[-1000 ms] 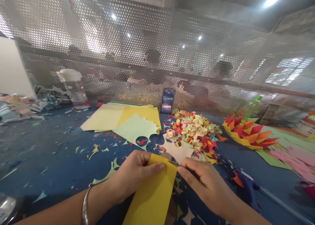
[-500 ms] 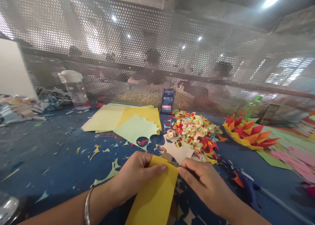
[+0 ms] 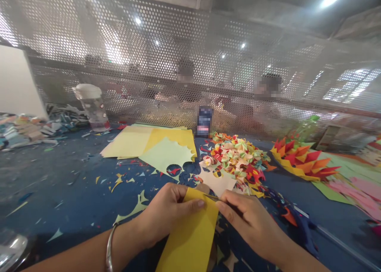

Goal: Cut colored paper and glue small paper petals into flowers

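A long piece of yellow paper (image 3: 190, 240) slants up from the bottom edge of the head view. My left hand (image 3: 166, 212) is closed on its upper left part, thumb flat on top and fingers behind. At the upper right corner, my right hand (image 3: 247, 220) pinches with thumb and forefinger. A thin, narrow edge shows between this pinch and my left thumb; whether it is a fold or a separate thin thing is unclear. Just beyond the hands lie a pale pink paper scrap (image 3: 217, 181) and a heap of small folded paper pieces (image 3: 238, 155).
Coloured paper sheets (image 3: 125, 141) lie behind my left hand, under a pale green cut sheet (image 3: 166, 155). A phone (image 3: 204, 121) stands by a perforated screen (image 3: 143, 73). Also around are a cup (image 3: 92, 109), a red-orange paper ornament (image 3: 303, 161), a glue gun (image 3: 300, 224) and scraps.
The whole view has shifted slightly. Both hands keep their grip on the yellow paper, with barely any change in finger position.
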{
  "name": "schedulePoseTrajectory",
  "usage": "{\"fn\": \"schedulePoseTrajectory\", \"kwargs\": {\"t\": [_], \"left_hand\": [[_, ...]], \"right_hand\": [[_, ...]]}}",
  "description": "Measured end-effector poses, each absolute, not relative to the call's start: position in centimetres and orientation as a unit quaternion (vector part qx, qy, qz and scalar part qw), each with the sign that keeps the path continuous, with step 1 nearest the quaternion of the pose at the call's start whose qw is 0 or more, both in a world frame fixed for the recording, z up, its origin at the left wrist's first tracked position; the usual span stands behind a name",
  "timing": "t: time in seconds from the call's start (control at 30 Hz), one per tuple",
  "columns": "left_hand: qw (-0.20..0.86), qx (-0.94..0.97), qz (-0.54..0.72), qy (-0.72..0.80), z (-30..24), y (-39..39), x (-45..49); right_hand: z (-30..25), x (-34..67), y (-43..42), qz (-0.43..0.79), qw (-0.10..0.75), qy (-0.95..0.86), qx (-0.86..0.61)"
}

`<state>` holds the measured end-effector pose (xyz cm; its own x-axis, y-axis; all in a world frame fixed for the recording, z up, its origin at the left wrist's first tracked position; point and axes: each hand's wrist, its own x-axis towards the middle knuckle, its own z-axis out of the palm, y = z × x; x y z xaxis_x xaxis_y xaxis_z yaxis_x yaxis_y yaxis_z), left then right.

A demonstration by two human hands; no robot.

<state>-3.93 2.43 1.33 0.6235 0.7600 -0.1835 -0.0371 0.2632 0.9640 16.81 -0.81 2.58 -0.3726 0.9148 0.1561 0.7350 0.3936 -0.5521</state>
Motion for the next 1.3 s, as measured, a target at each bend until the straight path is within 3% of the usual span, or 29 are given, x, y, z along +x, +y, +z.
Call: {"fn": "schedulePoseTrajectory", "kwargs": {"t": [1.3], "left_hand": [[0.725, 0.53, 0.272, 0.345, 1.04, 2.28, -3.72]], "right_hand": [[2.49, 16.7, -0.89, 0.194, 0.223, -0.807, -0.512]]}}
